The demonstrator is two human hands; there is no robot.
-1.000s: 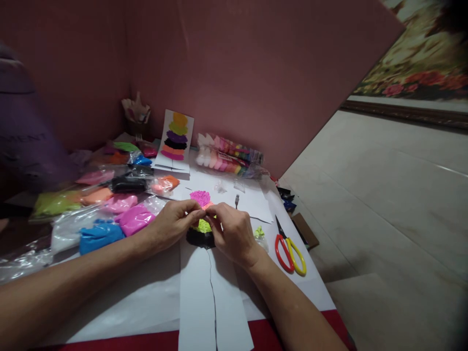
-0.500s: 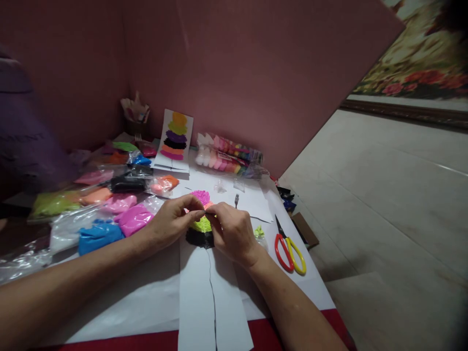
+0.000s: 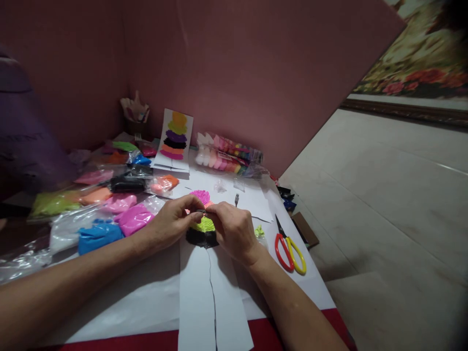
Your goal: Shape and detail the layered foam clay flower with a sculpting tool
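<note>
A dull pink wall [image 3: 234, 73] rises behind the bench [image 3: 120, 312], and on the right pale tiles [image 3: 395, 195] run below a framed picture [image 3: 431, 63] with red flowers. White sheeting covers most of the bench, with a red strip [image 3: 142, 340] showing along the near edge; the light is dim.

Near the middle lies a long white paper [image 3: 195, 297] with a thin dark line running down it. On its far part sits the clay design [image 3: 200, 238], in bands of pink, orange, yellow and black. Just over it, the left hand [image 3: 171, 222] and right hand [image 3: 234, 231] meet, fingertips closed together in a pinch on a small dark piece [image 3: 203, 212], perhaps clay, though the fingers hide most of it.

Bags of coloured clay [image 3: 100, 238] crowd the left side, beside a purple bag [image 3: 31, 131]. At the back, a cup [image 3: 137, 127] stands near a card [image 3: 175, 145] with a stack of coloured bands, which leans upright next to two clear packs [image 3: 228, 161]. A small fork [image 3: 237, 199] lies beyond the right hand, and scissors [image 3: 284, 236] with red and yellow handles rest near the right edge.
</note>
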